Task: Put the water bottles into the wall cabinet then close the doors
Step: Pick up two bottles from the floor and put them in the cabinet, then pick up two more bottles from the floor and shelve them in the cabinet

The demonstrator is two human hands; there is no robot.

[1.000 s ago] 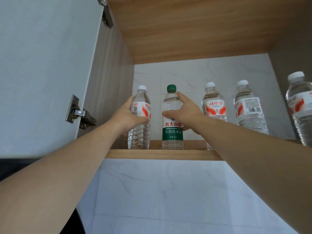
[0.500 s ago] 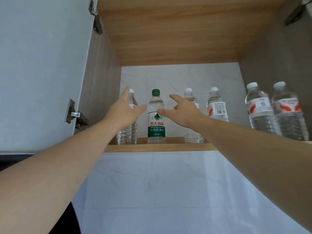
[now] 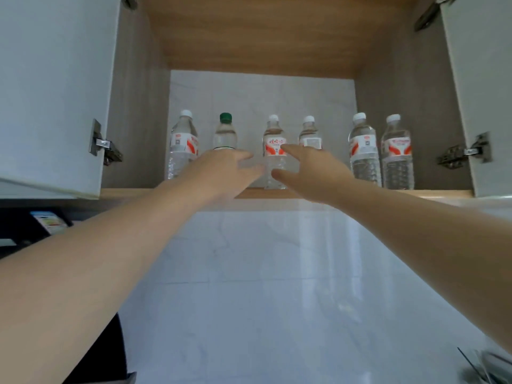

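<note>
The wall cabinet [image 3: 260, 37] stands wide open above the person, its left door [image 3: 52, 90] and right door [image 3: 479, 87] both swung out on their hinges, and six water bottles stand upright in a row on its shelf [image 3: 266, 193]. Both arms reach up toward that row. The left hand [image 3: 221, 173] is loosely spread and holds nothing; just behind its knuckles stands the green-capped bottle [image 3: 225, 133], and off to its outer side the leftmost bottle [image 3: 182, 145]. The right hand [image 3: 310, 173] is likewise open and empty, fingers apart, with a white-capped bottle [image 3: 274, 146] showing just past its fingertips and another bottle [image 3: 309, 133] behind it; whether any finger touches a bottle I cannot tell. Two more bottles [image 3: 381, 151] stand together further out beyond the right hand. These look full, so each should have some weight, with thin clear walls that give under a squeeze and smooth sides that could slip; the labelled middle looks the firmest place to hold one. With the bottles on the shelf, I would judge the doors are what remain, and each is best taken by its free edge.
</note>
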